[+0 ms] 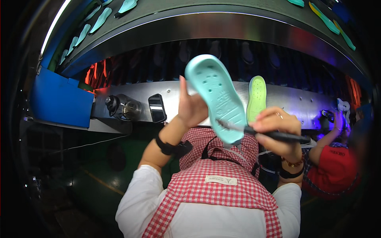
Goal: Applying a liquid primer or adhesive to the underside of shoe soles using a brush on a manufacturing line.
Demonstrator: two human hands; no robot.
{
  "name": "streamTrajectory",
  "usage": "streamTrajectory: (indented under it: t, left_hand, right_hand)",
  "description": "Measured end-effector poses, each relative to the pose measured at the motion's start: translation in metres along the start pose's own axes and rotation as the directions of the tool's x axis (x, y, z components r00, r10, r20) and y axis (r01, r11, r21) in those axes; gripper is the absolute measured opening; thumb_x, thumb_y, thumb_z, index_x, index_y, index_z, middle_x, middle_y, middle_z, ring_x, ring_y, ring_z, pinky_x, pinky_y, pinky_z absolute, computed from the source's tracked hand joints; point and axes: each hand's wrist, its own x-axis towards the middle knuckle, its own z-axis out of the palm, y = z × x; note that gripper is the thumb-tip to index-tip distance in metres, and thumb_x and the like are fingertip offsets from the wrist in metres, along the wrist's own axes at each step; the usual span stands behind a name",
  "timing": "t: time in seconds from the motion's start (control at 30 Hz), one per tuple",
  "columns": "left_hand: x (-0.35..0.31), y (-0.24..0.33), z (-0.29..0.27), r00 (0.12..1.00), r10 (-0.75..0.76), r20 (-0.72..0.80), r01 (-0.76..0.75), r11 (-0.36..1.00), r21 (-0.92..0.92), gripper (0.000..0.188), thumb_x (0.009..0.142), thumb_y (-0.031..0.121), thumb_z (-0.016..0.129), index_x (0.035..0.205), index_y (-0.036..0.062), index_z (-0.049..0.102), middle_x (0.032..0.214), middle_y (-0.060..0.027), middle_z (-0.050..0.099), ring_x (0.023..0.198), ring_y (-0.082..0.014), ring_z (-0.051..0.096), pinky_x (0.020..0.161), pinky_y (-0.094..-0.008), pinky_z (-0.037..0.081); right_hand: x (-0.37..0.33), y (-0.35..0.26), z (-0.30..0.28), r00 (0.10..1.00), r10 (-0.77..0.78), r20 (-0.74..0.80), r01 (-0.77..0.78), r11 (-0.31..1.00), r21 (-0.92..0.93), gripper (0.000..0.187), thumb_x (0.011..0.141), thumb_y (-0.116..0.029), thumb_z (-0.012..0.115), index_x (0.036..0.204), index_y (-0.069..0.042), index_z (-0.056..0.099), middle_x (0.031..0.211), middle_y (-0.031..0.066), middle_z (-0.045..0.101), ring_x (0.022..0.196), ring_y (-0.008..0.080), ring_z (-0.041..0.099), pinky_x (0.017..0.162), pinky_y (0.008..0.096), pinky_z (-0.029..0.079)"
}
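A light-teal shoe sole (222, 93) is held up in front of me, its wide end up and tilted to the left. My left hand (192, 109) supports it from the left side, thumb pointing up and fingers partly hidden behind the sole. In my right hand (279, 129) is a black-handled brush (278, 135), gripped between thumb and fingers. Its blurred tip lies over the lower part of the sole's patterned face. Just behind, a yellow-green sole (257, 97) lies on the metal ledge.
Along the metal ledge (174, 89) stand a clear bottle (129, 110) with a dark lid and a black phone (157, 108). Above, a conveyor belt (166, 8) carries several teal soles (101, 20). A co-worker in red (332, 166) works at the right.
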Motion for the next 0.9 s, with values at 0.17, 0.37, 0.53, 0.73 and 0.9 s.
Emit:
streamTrajectory:
  t: [0.17,0.37,0.53,0.73,0.9]
  left_hand:
    - [0.010,-0.042,-0.011,0.995,-0.073,0.072,0.081,0.991,-0.102,0.090,0.076,0.074,0.011,0.133,0.0065,0.030,0.127,-0.0205,0.041,0.115,-0.0350,0.043,0.098,-0.0462,0.033]
    - [0.015,-0.035,-0.028,0.963,0.163,-0.216,-0.155,0.986,0.055,0.077,0.083,0.066,0.016,0.124,0.0067,0.041,0.115,-0.0167,0.051,0.107,-0.0327,0.050,0.092,-0.0471,0.039]
    - [0.011,-0.040,0.004,0.983,0.138,-0.117,-0.140,0.990,-0.008,0.076,0.083,0.066,0.013,0.126,0.0085,0.038,0.113,-0.0163,0.051,0.105,-0.0320,0.050,0.093,-0.0473,0.038]
    - [0.021,-0.029,0.009,0.960,0.278,0.032,-0.276,0.959,-0.066,0.078,0.080,0.069,0.023,0.123,0.0066,0.040,0.107,-0.0155,0.054,0.101,-0.0355,0.051,0.090,-0.0478,0.040]
    - [0.022,-0.014,0.022,0.932,0.356,-0.072,-0.360,0.931,-0.058,0.083,0.075,0.071,0.035,0.120,0.0025,0.043,0.112,-0.0153,0.053,0.105,-0.0338,0.050,0.095,-0.0479,0.037]
  right_hand:
    - [0.003,0.050,0.015,0.952,0.247,-0.180,-0.223,0.964,0.148,0.017,0.069,0.000,0.065,0.086,0.001,0.065,0.083,0.0116,0.064,0.077,0.0180,0.061,0.070,0.0263,0.048]
    - [-0.014,0.020,0.036,0.986,-0.013,0.167,0.056,0.965,-0.254,0.019,0.060,-0.002,0.068,0.077,-0.007,0.065,0.079,0.0066,0.063,0.074,0.0215,0.061,0.067,0.0297,0.049]
    - [0.004,0.020,0.015,0.990,0.085,-0.114,-0.093,0.993,-0.069,0.021,0.065,0.001,0.066,0.085,-0.003,0.066,0.081,0.0107,0.064,0.074,0.0212,0.061,0.067,0.0291,0.049]
    - [0.007,0.012,0.028,0.993,-0.043,0.110,0.035,0.997,0.072,0.023,0.062,0.004,0.068,0.083,-0.004,0.064,0.081,0.0110,0.064,0.079,0.0237,0.061,0.072,0.0308,0.048]
    - [-0.002,0.029,0.016,0.999,0.042,0.008,-0.042,0.999,0.015,0.021,0.064,0.004,0.068,0.084,-0.003,0.066,0.086,0.0101,0.065,0.086,0.0222,0.061,0.077,0.0305,0.048]
